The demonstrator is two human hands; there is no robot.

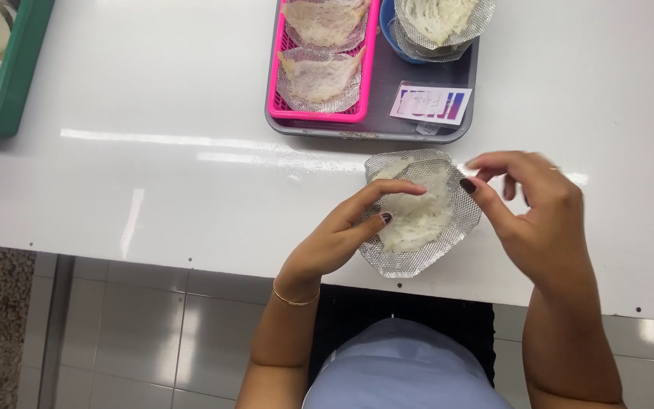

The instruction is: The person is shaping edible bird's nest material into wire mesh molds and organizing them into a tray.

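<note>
A silver wire-mesh holder (418, 261) lies on the white table near its front edge, with a pale, stringy, fibrous piece (418, 216) resting in it. My left hand (342, 231) grips the holder's left side, its fingers laid across the pale piece. My right hand (531, 204) hovers at the holder's right edge, thumb and forefinger pinched together close to the mesh rim; whether they hold anything is too small to tell.
A dark grey tray (387, 125) at the back holds a pink basket (319, 113) with two filled mesh holders, a blue bowl (389, 26) with stacked mesh pieces, and a small card (429, 102). A green crate (17, 76) with pale pieces sits far left.
</note>
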